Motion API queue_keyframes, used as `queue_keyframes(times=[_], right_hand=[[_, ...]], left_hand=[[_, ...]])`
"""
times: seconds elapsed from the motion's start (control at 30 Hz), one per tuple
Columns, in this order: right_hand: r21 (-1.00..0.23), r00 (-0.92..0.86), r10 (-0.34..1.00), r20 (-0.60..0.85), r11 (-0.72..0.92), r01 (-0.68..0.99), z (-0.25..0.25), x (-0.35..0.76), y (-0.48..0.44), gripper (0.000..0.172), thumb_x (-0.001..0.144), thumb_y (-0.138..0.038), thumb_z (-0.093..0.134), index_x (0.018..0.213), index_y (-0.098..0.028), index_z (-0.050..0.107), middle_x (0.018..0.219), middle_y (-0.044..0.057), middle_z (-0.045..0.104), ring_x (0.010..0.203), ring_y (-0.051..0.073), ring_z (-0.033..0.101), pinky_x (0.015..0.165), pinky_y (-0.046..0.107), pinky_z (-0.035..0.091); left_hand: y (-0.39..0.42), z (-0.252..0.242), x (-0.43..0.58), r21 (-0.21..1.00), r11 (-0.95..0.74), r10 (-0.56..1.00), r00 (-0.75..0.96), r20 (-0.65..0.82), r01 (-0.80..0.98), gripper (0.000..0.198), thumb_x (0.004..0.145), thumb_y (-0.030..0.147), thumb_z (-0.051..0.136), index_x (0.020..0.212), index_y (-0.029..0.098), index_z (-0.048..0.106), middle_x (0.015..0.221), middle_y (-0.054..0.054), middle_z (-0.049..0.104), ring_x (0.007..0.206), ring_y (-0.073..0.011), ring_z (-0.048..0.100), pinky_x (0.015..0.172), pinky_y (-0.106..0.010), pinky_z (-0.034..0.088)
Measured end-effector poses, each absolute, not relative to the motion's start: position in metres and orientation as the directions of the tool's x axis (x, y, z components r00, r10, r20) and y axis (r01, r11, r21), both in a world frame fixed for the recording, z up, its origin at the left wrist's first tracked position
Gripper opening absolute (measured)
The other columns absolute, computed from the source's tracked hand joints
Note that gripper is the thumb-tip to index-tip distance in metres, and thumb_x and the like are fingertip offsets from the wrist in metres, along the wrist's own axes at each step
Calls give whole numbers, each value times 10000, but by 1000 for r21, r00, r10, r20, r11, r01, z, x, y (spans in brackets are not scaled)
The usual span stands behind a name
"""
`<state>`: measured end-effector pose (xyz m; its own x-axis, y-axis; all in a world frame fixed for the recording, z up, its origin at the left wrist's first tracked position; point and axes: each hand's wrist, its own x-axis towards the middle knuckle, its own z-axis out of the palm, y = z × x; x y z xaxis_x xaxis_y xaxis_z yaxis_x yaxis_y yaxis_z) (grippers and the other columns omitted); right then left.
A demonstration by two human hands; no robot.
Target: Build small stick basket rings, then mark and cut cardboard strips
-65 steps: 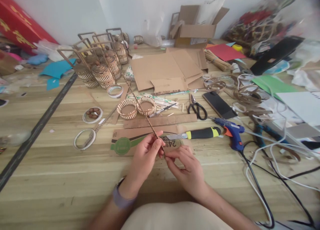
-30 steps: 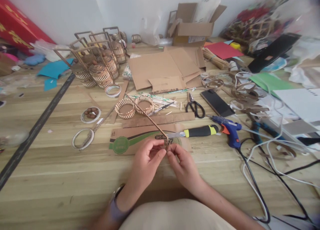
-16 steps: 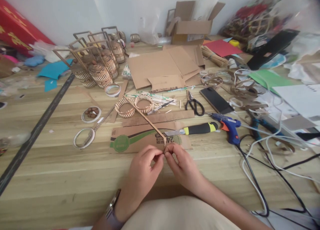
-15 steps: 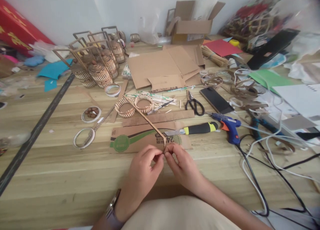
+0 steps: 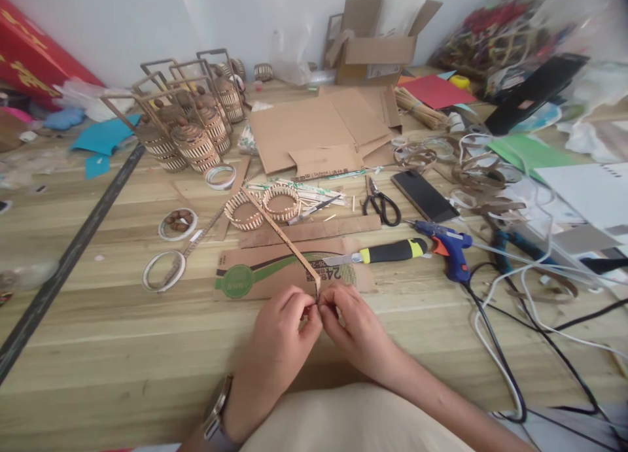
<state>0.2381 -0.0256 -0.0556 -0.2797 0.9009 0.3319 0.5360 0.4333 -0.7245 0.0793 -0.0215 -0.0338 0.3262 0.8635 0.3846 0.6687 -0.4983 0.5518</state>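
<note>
My left hand (image 5: 286, 328) and my right hand (image 5: 354, 328) meet near the table's front edge, both closed in a pinch on the near end of a narrow cardboard strip (image 5: 289, 244). The strip bends close to my fingertips and runs away to the upper left, passing over one of two slatted rings (image 5: 244, 211). Its pinched tip is mostly hidden by my fingers. Just beyond my hands lies a flat printed cardboard piece (image 5: 275, 273), with a utility knife (image 5: 387, 252) resting partly on it, blade to the left.
A blue glue gun (image 5: 449, 246) with tangled cables, scissors (image 5: 381, 203) and a phone (image 5: 424, 195) lie to the right. Several slatted lanterns (image 5: 196, 141) stand at back left. Tape rings (image 5: 164, 271) lie on the left; cardboard sheets (image 5: 314, 125) sit at the back.
Both hands and the strip's near end have shifted slightly left. The strip's bend near my fingers looks a little different; both hands still pinch it.
</note>
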Motion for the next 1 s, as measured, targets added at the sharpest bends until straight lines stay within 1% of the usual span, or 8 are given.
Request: queue_keyframes(times=[0.13,0.33,0.4,0.47,0.57,0.63,0.77,1.0], right_hand=[[-798,-275,925,264,369,476,-50,241,-23,188,896,-124,435,749,-240,421,691,-21,579,632,138,539,603,270,418],[-938,-438,898,-45,112,327,-35,257,-13,183,875,-152,467,707,-223,481,622,-49,520,564,109,472,493,214,370],[-937,-401,916,4,144,318,-34,259,-14,189,908,-172,484,726,-218,507,646,-43,546,586,110,505,517,216,402],[-902,-334,926,174,286,324,-35,258,-16,150,954,-240,521,812,-216,563,723,-21,604,662,127,571,585,237,464],[-716,-297,824,483,567,407,-39,256,-20,171,929,-370,652,1007,-220,622,943,51,675,874,187,644,740,312,533],[-595,-313,745,589,662,455,-41,255,-21,206,909,-323,692,1071,-216,624,1072,92,681,992,214,646,822,352,540],[-530,-341,665,665,741,411,-41,253,-22,165,922,-124,626,1066,-204,622,1102,90,703,1062,206,638,910,376,527],[-527,-472,655,589,755,390,-38,250,-25,175,943,-95,569,1070,-200,630,1030,62,742,968,174,657,840,341,532]], left_hand=[[-21,-35,76,505,-544,836,374,402,671,186,870,60,447,765,192,528,730,-23,599,648,-154,584,607,-248,452],[-24,-38,70,578,-558,830,401,387,596,177,869,47,450,846,183,561,838,-34,626,779,-159,627,721,-249,490],[-26,-37,69,625,-529,849,366,382,574,169,873,53,462,848,188,561,857,-29,629,806,-154,631,741,-241,491],[-27,-34,69,672,-489,872,321,369,556,156,881,64,483,843,194,561,861,-19,632,812,-143,632,742,-226,488],[-27,-28,69,730,-443,896,281,343,521,154,885,71,500,834,201,564,860,-2,640,804,-124,634,733,-201,482],[-28,-24,69,756,-432,900,282,331,492,161,886,74,499,821,204,566,866,2,643,807,-118,635,737,-192,480],[-31,-20,68,778,-429,899,306,315,458,158,896,88,504,834,210,583,918,-7,653,871,-133,641,784,-207,479],[-40,-29,54,885,-266,934,330,138,382,56,912,224,614,858,217,626,939,-10,655,892,-157,640,797,-230,478]])
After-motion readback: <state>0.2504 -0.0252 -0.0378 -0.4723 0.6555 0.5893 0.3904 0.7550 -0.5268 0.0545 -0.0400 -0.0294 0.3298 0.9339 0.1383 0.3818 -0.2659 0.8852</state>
